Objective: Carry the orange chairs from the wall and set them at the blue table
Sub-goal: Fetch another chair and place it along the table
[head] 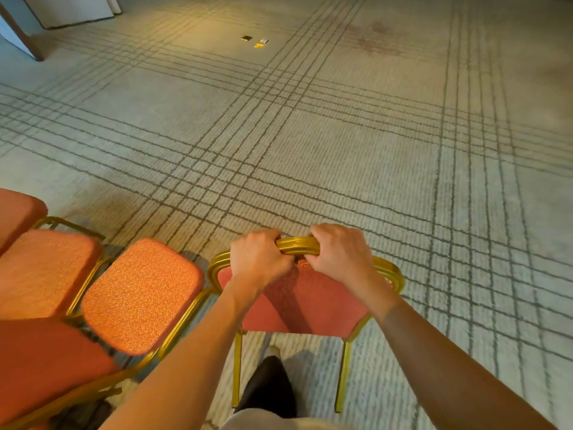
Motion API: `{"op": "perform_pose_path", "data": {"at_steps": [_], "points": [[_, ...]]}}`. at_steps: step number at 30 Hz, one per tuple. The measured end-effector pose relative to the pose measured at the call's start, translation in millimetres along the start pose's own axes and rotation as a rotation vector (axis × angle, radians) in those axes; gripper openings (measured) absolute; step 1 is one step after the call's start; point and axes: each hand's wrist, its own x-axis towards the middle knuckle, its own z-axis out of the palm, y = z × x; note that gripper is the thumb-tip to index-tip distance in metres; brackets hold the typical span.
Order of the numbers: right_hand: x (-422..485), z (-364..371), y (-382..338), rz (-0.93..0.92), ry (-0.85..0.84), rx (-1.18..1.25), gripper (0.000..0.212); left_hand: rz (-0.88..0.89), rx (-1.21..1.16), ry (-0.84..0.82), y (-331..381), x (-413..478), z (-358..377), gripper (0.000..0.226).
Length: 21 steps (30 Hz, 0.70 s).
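Gripping gold top rail (pixel 297 245) of orange chair (pixel 310 305) with left hand (pixel 259 259) and right hand (pixel 341 256) side by side, fingers curled round it. Located just right of row of matching chairs (pixel 139 296), on lined carpet (pixel 310 135).

Left hand (pixel 259 261), right hand (pixel 341 256) — fists (knuckles up) on chair (pixel 313 308)

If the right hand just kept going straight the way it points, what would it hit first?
The gold rail of the chair, which the right hand already grips. Past it, likely only carpet, though depth is hard to judge.
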Motion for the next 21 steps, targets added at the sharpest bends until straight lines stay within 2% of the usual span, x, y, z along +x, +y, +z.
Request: {"op": "perform_pose_path", "data": {"at_steps": [4,9,13,21], "points": [[27,7,10,0.051,0.046,0.017,0.031,0.051,-0.002,0.071,-7,34,3,0.037],[61,19,35,0.325,0.143,-0.013,0.022,0.070,0.008,0.030,4,90,10,0.030],[100,28,46,0.381,0.108,-0.024,0.026,0.046,0.025,-0.046,2,135,7,0.029],[149,39,82,0.459,0.011,-0.004,0.035,0.119,0.042,-0.158,8,206,1,0.032]]}}
